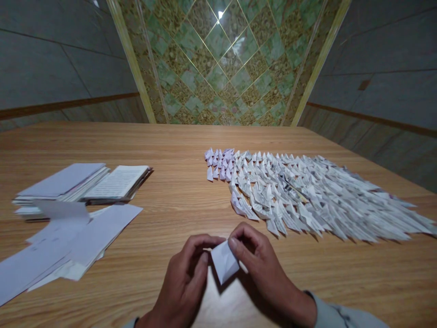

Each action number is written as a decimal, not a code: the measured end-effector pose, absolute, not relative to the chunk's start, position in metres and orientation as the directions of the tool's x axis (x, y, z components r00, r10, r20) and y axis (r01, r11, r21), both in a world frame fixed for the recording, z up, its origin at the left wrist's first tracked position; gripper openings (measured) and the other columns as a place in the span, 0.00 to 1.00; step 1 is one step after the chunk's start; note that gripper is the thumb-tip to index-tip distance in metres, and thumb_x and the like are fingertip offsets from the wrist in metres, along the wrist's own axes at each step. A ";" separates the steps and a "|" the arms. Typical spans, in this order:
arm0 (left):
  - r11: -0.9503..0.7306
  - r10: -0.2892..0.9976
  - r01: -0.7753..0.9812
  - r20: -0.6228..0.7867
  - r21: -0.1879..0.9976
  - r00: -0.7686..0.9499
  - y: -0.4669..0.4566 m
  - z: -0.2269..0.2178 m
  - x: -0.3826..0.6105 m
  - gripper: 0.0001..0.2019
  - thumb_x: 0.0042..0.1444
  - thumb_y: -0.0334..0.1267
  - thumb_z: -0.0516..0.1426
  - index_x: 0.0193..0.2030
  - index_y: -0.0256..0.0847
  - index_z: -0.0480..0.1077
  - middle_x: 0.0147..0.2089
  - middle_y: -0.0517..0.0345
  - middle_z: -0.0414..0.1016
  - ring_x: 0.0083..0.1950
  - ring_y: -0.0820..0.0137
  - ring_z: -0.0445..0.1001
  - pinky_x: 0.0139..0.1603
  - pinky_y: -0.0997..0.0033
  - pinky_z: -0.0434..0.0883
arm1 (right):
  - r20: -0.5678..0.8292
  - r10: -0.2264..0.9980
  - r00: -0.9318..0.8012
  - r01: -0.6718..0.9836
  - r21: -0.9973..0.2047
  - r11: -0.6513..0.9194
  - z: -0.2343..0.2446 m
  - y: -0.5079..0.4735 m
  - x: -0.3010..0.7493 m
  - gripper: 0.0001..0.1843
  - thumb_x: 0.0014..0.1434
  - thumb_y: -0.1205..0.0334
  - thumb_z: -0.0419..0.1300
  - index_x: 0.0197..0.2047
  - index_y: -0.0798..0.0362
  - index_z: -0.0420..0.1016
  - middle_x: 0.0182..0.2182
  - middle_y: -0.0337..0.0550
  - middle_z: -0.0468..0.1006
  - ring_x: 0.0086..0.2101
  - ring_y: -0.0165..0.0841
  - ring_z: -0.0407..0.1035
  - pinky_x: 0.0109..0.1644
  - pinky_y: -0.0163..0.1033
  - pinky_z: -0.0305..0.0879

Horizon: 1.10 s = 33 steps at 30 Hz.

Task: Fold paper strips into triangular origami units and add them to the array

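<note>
**Left hand (182,282) and right hand (262,269) clench a folded white paper (224,262) above a wooden worktop (344,282).**
Ranks of folded paper pieces (290,196) lie ahead of the grip, with loose paper sheets (102,232) to its left.

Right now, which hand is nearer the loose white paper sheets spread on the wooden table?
The left hand is nearer, lying to the right of the loose white paper sheets. The right hand is farther right of them, beyond the folded white paper that both hands hold.
</note>
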<state>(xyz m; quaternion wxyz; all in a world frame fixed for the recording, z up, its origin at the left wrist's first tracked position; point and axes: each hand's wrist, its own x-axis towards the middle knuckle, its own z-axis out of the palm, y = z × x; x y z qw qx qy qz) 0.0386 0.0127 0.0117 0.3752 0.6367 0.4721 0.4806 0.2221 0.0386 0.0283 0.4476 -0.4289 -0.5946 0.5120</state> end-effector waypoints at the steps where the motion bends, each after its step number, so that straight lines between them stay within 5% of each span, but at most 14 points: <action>1: -0.251 0.968 0.231 0.239 0.940 0.078 0.014 0.014 0.039 0.08 0.67 0.38 0.54 0.48 0.47 0.74 0.44 0.55 0.82 0.45 0.63 0.80 0.46 0.71 0.73 | 0.104 0.970 -0.220 0.066 -0.990 0.121 0.028 0.039 0.223 0.13 0.64 0.54 0.60 0.31 0.53 0.71 0.28 0.37 0.70 0.30 0.32 0.64 0.34 0.36 0.61; 15: -0.039 0.990 0.182 0.013 0.983 0.142 0.019 0.023 0.046 0.14 0.60 0.46 0.61 0.27 0.39 0.74 0.27 0.58 0.74 0.30 0.67 0.70 0.32 0.73 0.67 | 0.165 0.958 -0.234 0.184 -0.960 0.210 0.028 0.037 0.220 0.13 0.64 0.58 0.59 0.28 0.53 0.69 0.26 0.38 0.69 0.30 0.32 0.64 0.33 0.37 0.57; 23: -0.048 0.995 0.237 0.026 0.970 0.094 0.019 0.018 0.044 0.14 0.59 0.45 0.61 0.26 0.40 0.72 0.26 0.59 0.72 0.29 0.68 0.69 0.31 0.73 0.66 | 0.089 0.944 -0.319 0.149 -0.978 0.143 0.028 0.039 0.220 0.12 0.63 0.56 0.59 0.31 0.54 0.72 0.27 0.38 0.70 0.30 0.32 0.64 0.33 0.36 0.57; 27: -0.019 0.995 0.125 0.006 0.992 0.102 0.023 0.016 0.043 0.12 0.60 0.47 0.60 0.32 0.40 0.73 0.30 0.58 0.74 0.34 0.67 0.72 0.35 0.72 0.69 | 0.098 0.958 -0.270 0.087 -0.988 0.126 0.027 0.044 0.222 0.14 0.64 0.54 0.59 0.30 0.53 0.69 0.25 0.36 0.68 0.29 0.31 0.62 0.32 0.36 0.58; 33: 0.087 0.989 0.039 -0.091 0.995 0.115 0.028 0.013 0.046 0.13 0.49 0.46 0.66 0.32 0.39 0.74 0.29 0.58 0.74 0.31 0.66 0.73 0.32 0.71 0.70 | 0.092 0.974 -0.206 -0.013 -0.996 0.091 0.022 0.049 0.222 0.16 0.64 0.50 0.59 0.32 0.53 0.68 0.26 0.35 0.67 0.28 0.30 0.60 0.32 0.36 0.58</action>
